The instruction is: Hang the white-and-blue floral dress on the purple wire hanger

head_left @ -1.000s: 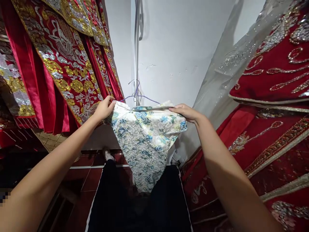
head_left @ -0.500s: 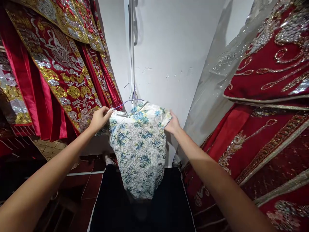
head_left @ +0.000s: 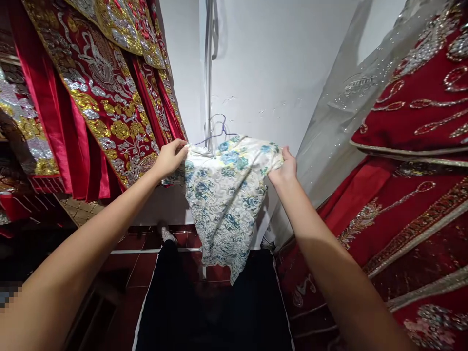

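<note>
A short-sleeved white top (head_left: 226, 200) with a blue and green flower pattern hangs in front of me, on a thin purple hanger (head_left: 223, 127) whose hook shows above the collar. My left hand (head_left: 170, 157) pinches the garment at its left shoulder, thumb and fingers closed on the cloth. At the other side my right hand (head_left: 284, 168) grips the right sleeve, the fingers partly hidden by the fabric. Between the hands the upper part is stretched, and a diagonal crease runs across the front. The lower hem hangs loose and uneven.
Red costumes with gold and silver embroidery (head_left: 120, 126) hang on the left. More beaded red garments (head_left: 387, 195) and a sheer sparkling white cloth (head_left: 329, 126) are on the right. A metal pole (head_left: 208, 63) stands against the white wall (head_left: 270, 53). Below is a red tiled floor (head_left: 141, 270).
Both hands have moved up and to the right in view, carrying the top with them. The right sleeve is pulled outward, and the hem has swung up into a slanted point.
</note>
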{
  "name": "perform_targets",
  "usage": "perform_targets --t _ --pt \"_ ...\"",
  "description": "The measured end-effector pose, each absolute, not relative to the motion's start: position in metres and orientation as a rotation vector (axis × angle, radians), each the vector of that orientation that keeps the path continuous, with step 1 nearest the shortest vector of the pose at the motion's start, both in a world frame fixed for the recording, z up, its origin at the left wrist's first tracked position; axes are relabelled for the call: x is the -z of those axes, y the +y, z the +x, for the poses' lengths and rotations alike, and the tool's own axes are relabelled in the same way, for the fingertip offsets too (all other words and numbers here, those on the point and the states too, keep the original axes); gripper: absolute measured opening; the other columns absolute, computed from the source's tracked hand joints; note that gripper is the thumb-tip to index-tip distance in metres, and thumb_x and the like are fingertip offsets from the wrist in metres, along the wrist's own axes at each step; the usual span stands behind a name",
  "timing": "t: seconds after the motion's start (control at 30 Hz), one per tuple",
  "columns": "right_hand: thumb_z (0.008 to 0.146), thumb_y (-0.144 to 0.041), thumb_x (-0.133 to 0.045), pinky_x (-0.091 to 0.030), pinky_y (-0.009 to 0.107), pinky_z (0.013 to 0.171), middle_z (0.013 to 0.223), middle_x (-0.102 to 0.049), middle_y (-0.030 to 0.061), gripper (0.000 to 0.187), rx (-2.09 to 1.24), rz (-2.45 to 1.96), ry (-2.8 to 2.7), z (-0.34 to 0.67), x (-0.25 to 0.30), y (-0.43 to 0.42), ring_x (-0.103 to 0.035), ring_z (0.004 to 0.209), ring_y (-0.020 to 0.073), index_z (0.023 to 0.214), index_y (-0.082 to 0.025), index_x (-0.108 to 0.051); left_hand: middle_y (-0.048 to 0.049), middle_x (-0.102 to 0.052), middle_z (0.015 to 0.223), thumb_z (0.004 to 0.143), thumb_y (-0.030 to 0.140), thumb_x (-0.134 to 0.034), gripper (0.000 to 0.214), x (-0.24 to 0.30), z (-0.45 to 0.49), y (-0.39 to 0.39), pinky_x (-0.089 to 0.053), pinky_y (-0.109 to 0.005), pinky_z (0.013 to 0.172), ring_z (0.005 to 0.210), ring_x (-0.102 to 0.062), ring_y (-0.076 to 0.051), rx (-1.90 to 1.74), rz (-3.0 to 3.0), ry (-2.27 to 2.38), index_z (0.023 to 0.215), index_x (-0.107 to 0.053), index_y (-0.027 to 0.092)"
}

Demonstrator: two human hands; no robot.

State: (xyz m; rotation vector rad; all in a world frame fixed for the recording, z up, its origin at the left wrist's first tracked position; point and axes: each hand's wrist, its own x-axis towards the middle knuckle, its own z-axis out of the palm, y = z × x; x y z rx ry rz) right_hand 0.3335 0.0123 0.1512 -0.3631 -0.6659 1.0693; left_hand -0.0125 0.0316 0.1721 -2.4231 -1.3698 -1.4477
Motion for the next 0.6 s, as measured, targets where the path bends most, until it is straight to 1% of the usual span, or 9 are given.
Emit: perform_targets --t 0.07,0.17,0.27,0.33,0.4,0.47,0.5,0.53,0.6 --pt "0.099 -0.04 -0.039 -0.057 0.043 0.09 0.083 -0.073 0.0045 0.035 -1.011 -0.368 -0.557 0.34 -0.128 -0.003 -0.072 0.09 0.0211 0.093 -0.018 -0.065 -0.0085 -0.071 0.107 0.091 0.04 -0.05 0.036 -0.165 -0.01 0.021 -0.046 -0.03 0.083 0.094 -0.063 -0.021 1.368 -2.598 -1.355 0.11 -0.067 0.014" --pt "0.097 -0.04 -0.041 -0.056 0.045 0.093 0.091 -0.074 0.0049 0.034 -1.066 -0.424 -0.594 0.341 -0.093 -0.04 -0.071 0.094 0.0223 0.097 -0.02 -0.068 -0.0068 -0.072 0.097 0.089 0.044 -0.055 0.035 -0.143 -0.005 0.008 -0.046 -0.029 0.076 0.086 -0.062 -0.02 1.176 -2.87 -1.367 0.101 -0.071 0.015" --pt "0.092 -0.06 -0.043 -0.053 0.05 0.096 0.102 -0.074 0.0095 0.05 -1.283 -0.509 -0.929 0.328 -0.078 -0.076 -0.068 0.107 0.0288 0.102 -0.02 -0.071 -0.0035 -0.068 0.078 0.086 0.047 -0.06 0.035 -0.116 0.003 0.0 -0.042 -0.026 0.065 0.07 -0.057 -0.016 1.11 -2.978 -1.338 0.09 -0.072 0.015" --pt "0.089 -0.073 -0.036 -0.05 0.052 0.1 0.108 -0.073 0.0132 0.069 -1.443 -0.579 -1.243 0.317 -0.08 -0.088 -0.064 0.115 0.0321 0.103 -0.017 -0.073 -0.0017 -0.061 0.067 0.089 0.051 -0.054 0.042 -0.105 0.009 -0.005 -0.038 -0.025 0.06 0.063 -0.052 -0.014 1.28 -2.962 -1.349 0.079 -0.071 0.014" --pt "0.089 -0.076 -0.031 -0.044 0.053 0.106 0.116 -0.071 0.0145 0.075 -1.465 -0.66 -1.575 0.308 -0.086 -0.087 -0.06 0.121 0.0326 0.106 -0.017 -0.074 -0.0003 -0.054 0.059 0.093 0.056 -0.046 0.052 -0.104 0.016 -0.009 -0.035 -0.024 0.056 0.058 -0.048 -0.013 1.609 -2.895 -1.373 0.074 -0.07 0.014" --pt "0.089 -0.072 -0.04 -0.038 0.053 0.112 0.131 -0.064 0.013 0.066 -1.224 -0.795 -1.85 0.297 -0.087 -0.076 -0.054 0.128 0.0315 0.119 -0.02 -0.069 0.0003 -0.05 0.056 0.093 0.062 -0.043 0.058 -0.11 0.024 -0.014 -0.034 -0.024 0.053 0.054 -0.045 -0.012 1.967 -2.801 -1.345 0.075 -0.07 0.015" --pt "0.087 -0.069 -0.049 -0.035 0.054 0.114 0.141 -0.056 0.0127 0.065 -1.018 -0.877 -1.953 0.29 -0.084 -0.069 -0.049 0.133 0.0318 0.131 -0.022 -0.062 -0.0001 -0.051 0.057 0.092 0.064 -0.043 0.059 -0.115 0.029 -0.016 -0.035 -0.024 0.053 0.054 -0.046 -0.012 2.126 -2.76 -1.3 0.075 -0.071 0.015" --pt "0.082 -0.067 -0.059 -0.031 0.055 0.115 0.151 -0.045 0.0133 0.075 -0.786 -0.952 -2.036 0.282 -0.078 -0.062 -0.041 0.139 0.0331 0.142 -0.023 -0.051 -0.001 -0.052 0.059 0.091 0.067 -0.043 0.061 -0.12 0.035 -0.019 -0.036 -0.024 0.053 0.055 -0.048 -0.012 2.273 -2.734 -1.241 0.076 -0.071 0.015" --pt "0.069 -0.063 -0.073 -0.022 0.06 0.118 0.162 -0.023 0.0155 0.109 -0.322 -1.041 -2.166 0.261 -0.064 -0.051 -0.023 0.148 0.0373 0.156 -0.022 -0.023 -0.0028 -0.055 0.062 0.089 0.071 -0.041 0.065 -0.131 0.047 -0.025 -0.04 -0.025 0.055 0.057 -0.051 -0.012 2.557 -2.743 -1.118 0.075 -0.07 0.015"
